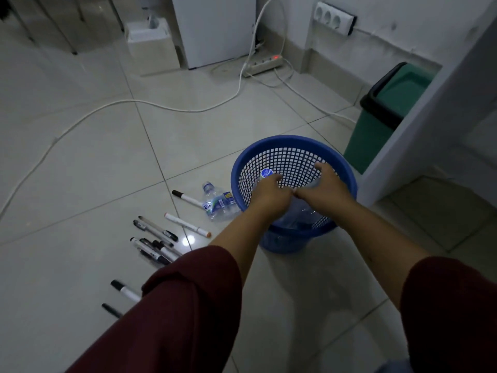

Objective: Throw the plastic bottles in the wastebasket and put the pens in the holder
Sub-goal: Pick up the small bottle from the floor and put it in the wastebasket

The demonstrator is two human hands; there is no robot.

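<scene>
A blue mesh wastebasket (293, 142) stands on the tiled floor. Both my hands are over its opening, touching each other. My left hand (270, 196) grips a clear plastic bottle whose blue-and-white cap (266, 173) pokes out above the fingers. My right hand (324, 188) is curled around clear plastic (313, 183), seemingly a bottle. More clear plastic (294, 215) lies inside the basket. A crushed labelled bottle (219, 203) lies on the floor against the basket's left side. Several pens and markers (156, 238) are scattered on the floor to the left. No pen holder is in view.
A green bin with a black rim (376, 122) stands right of the basket beside a white wall corner (419, 135). A white cable (150, 103) crosses the floor from a power strip (265, 65). A white cabinet (215, 30) stands at the back.
</scene>
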